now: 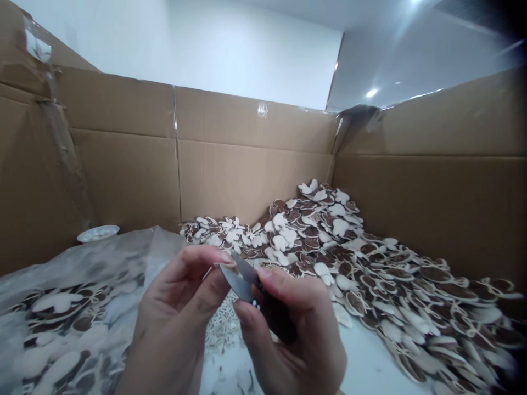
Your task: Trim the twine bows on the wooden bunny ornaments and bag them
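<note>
My right hand grips a pair of thread snips, whose two metal blades point up and left and stand slightly apart. Facing it, my left hand is closed, thumb and fingertips pinching a small pale piece right at the blade tips. Most of that piece is covered by my fingers, so its kind cannot be made out. Below the blades lies a heap of short pale trimmings on the white table top.
A large pile of brown-and-white flat pieces with pale cord loops spreads from the back to the right. More such pieces lie in a clear plastic bag at left. Behind the bag is a white bowl. Cardboard walls enclose the table.
</note>
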